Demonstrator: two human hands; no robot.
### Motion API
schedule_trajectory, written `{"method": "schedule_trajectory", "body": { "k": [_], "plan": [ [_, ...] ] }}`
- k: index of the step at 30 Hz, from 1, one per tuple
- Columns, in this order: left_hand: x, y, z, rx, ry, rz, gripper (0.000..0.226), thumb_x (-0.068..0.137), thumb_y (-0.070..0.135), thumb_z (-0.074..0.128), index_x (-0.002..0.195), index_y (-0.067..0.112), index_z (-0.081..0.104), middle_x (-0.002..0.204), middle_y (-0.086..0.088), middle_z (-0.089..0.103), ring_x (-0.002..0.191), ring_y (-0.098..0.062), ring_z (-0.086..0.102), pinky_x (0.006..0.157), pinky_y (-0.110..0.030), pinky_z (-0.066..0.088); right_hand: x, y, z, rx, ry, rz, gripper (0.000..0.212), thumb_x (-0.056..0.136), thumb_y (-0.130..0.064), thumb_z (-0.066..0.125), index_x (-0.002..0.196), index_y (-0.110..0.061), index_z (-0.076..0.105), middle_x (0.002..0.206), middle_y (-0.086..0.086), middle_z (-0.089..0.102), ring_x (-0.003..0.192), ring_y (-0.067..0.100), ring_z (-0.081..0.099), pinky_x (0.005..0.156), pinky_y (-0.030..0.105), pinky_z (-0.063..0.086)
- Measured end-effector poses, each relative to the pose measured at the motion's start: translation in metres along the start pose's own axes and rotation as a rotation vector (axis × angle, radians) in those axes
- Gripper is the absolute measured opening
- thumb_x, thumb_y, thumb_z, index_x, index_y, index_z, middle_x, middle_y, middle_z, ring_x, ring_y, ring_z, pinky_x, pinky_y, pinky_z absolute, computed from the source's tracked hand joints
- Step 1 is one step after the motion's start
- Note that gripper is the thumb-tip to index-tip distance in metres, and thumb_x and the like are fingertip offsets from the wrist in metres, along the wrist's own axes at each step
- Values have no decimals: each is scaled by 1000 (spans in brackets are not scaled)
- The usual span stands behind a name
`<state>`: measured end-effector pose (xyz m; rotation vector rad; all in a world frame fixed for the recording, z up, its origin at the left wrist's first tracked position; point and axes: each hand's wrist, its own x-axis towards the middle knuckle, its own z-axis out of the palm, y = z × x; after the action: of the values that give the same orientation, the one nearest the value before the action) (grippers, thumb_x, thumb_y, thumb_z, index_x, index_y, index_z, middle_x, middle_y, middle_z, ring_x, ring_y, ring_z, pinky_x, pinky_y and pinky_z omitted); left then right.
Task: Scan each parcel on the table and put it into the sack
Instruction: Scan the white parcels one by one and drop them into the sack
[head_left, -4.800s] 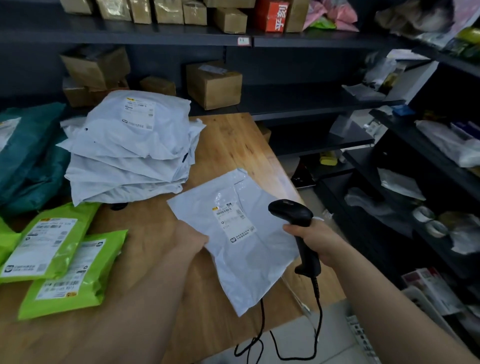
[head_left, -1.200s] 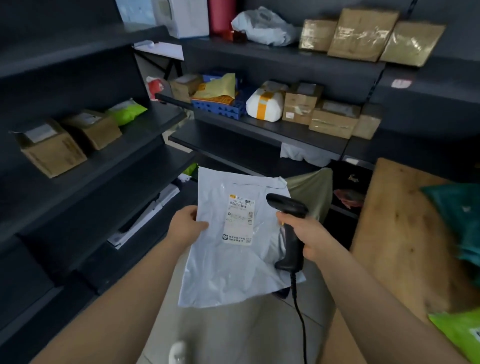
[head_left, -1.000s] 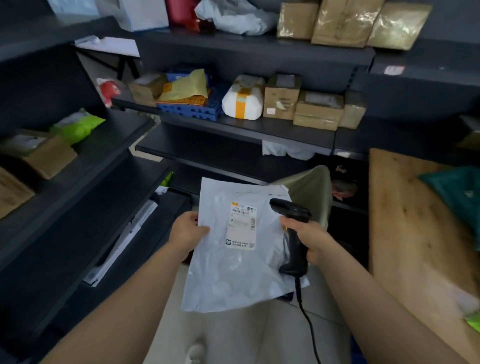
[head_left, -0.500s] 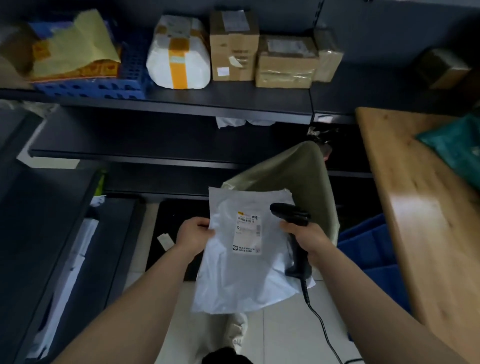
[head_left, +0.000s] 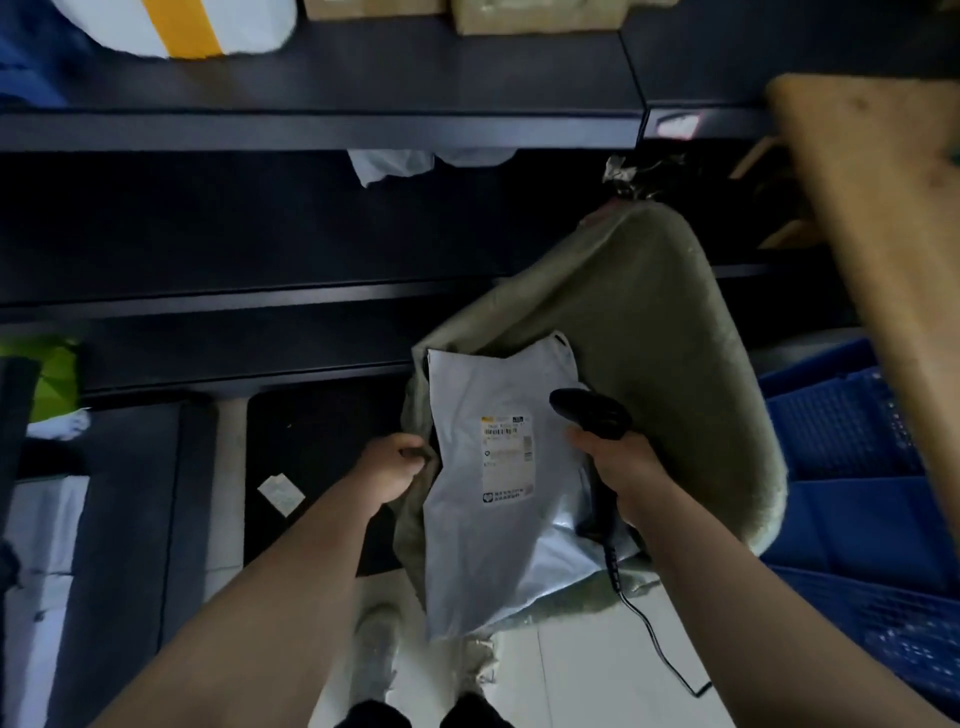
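Observation:
A grey poly-mailer parcel (head_left: 483, 545) with a white shipping label (head_left: 508, 457) hangs upright in the open mouth of the olive-green sack (head_left: 675, 322), which stands on the floor. My left hand (head_left: 389, 467) is closed on the sack's left rim, beside the parcel's left edge. My right hand (head_left: 623, 467) grips the black barcode scanner (head_left: 592, 410) at the parcel's right edge; whether it also pinches the parcel I cannot tell. The scanner's cable (head_left: 649, 634) trails down to the floor.
The wooden table (head_left: 883, 208) edge runs down the right side, with blue plastic crates (head_left: 857, 467) below it. Dark shelving (head_left: 311, 124) with boxes and a white-and-yellow parcel (head_left: 176, 26) stands straight ahead. My shoes (head_left: 374, 644) are on the pale tile floor.
I have turned from the table to the sack and looked down. My left hand has left the parcel and taken the sack's rim; the parcel now sits in the sack's mouth.

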<state>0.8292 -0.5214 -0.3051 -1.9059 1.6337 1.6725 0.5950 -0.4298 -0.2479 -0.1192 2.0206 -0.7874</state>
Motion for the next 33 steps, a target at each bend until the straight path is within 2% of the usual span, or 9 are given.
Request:
{"method": "schedule_trajectory", "body": {
  "k": [5,8,11,13,15,18,20,29,33],
  "plan": [
    [19,-5,16,-158,-100,58,35,94,10,58,129,9,59,128,-10,60,112,-21,59,95,-30,46,20,14,9,49,55,18,40,85,-23,74,117,-2,62,78,1,61,69,16,58,74,33,45],
    [20,-6,21,-179,-152,80,33,96,16,57,129,16,59,126,1,60,105,-7,56,89,-22,40,26,17,15,25,68,22,30,85,-24,74,107,-7,63,73,0,58,64,14,54,70,31,42],
    [26,-11,21,-175,-101,50,43,97,21,56,138,12,49,133,-1,53,120,-13,51,99,-25,38,31,19,19,-2,60,29,25,84,-25,74,98,-10,61,72,0,57,63,13,53,60,29,42],
    [28,-16,19,-278,-17,17,39,96,20,57,134,10,54,136,-6,55,123,-18,52,103,-31,40,36,21,22,-11,60,26,28,84,-25,74,104,-8,63,74,-2,57,64,11,52,60,27,40],
    [24,-20,16,-454,50,13,28,94,20,60,121,13,63,124,-4,64,115,-17,58,96,-32,45,40,22,26,-27,57,31,38,84,-25,74,112,-3,63,78,0,58,66,13,53,68,28,41],
    [11,-21,8,-689,102,4,12,86,18,70,98,18,69,104,-1,71,101,-16,66,86,-31,51,44,20,33,-28,13,37,45,85,-25,73,122,-1,61,106,11,64,85,22,57,76,31,43],
    [2,-20,1,-772,153,-1,18,77,14,77,92,16,67,94,-1,72,90,-13,68,83,-31,52,46,14,37,-19,-7,7,47,86,-25,73,125,-2,59,114,12,63,92,24,57,78,31,44],
    [-23,-24,-12,-699,227,33,26,82,-1,70,94,19,60,100,-1,64,93,-18,62,85,-37,49,36,12,36,-165,-93,-21,54,85,-24,73,130,1,55,128,15,60,114,31,57,83,32,44],
    [-28,-32,-14,-572,299,39,29,83,-8,65,94,19,59,109,-9,62,95,-22,62,87,-40,53,6,11,26,-204,-77,-144,32,87,-18,70,114,-3,63,103,10,65,80,16,61,72,33,49]
  ]
}}
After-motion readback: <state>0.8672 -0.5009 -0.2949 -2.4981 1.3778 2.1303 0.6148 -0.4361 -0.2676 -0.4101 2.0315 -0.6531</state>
